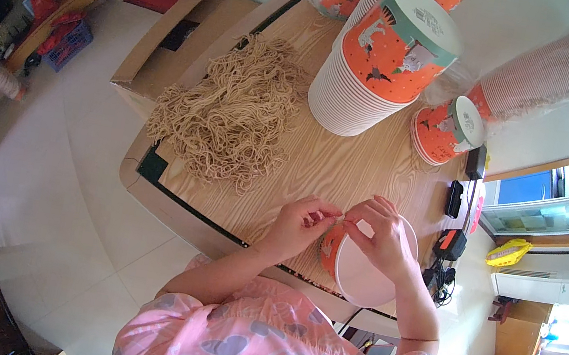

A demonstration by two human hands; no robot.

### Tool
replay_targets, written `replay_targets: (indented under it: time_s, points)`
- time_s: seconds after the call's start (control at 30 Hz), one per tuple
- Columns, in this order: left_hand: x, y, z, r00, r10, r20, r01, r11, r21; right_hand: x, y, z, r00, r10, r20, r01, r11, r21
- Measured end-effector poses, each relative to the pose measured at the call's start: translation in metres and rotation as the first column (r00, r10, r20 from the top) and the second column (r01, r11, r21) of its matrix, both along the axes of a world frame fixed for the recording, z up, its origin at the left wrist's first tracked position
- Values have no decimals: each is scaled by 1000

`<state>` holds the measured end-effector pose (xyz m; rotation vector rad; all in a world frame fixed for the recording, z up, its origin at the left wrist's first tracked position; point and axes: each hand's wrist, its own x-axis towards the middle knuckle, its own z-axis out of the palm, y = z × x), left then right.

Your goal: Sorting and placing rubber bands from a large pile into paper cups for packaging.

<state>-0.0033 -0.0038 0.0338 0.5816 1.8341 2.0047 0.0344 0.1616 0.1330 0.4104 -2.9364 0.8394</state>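
Note:
An orange-printed paper bucket [372, 271] rests at the table's near edge, its white inside facing me. At its far left rim my left hand [300, 225] and my right hand [384, 233] meet, both closed in a pinch, fingertips almost touching. Whatever is between the fingertips is too small to make out. My right hand and wrist cover part of the bucket's mouth. Left of the hands, a loose heap of tan cords [235, 113] lies on the wood-grain table [267, 216].
A tall stack of paper buckets [359, 92] stands upside down beyond my hands. A shorter stack [446, 133] is right of it, near a plastic-wrapped stack [542, 78]. Black adapters with cables [449, 244] line the table's right edge. An open cardboard box [164, 44] stands beyond the left edge.

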Motion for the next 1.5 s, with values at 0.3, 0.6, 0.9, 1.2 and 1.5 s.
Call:
replay_targets:
  time_s: [0.3, 0.6, 0.9, 1.2, 1.5]
  points:
    - [3, -1, 10, 992, 35, -125, -41, 998, -41, -1, 0, 0, 1000, -2, 0, 2, 1000, -5]
    - [6, -1, 11, 988, 70, -140, -80, 994, -74, 1, -2, -6, 998, -44, 47, 45, 998, -37]
    - [13, -15, -16, 993, -25, -118, 13, 995, -99, 1, 2, -14, 997, -52, 49, 55, 997, -49]
    - [7, -17, -10, 987, -124, 106, 113, 988, 109, 0, 2, -14, 998, -37, 50, 39, 998, -42]
    - [5, -8, -11, 946, -269, 181, 265, 963, 46, 0, 3, -14, 998, -34, 45, 36, 998, -53]
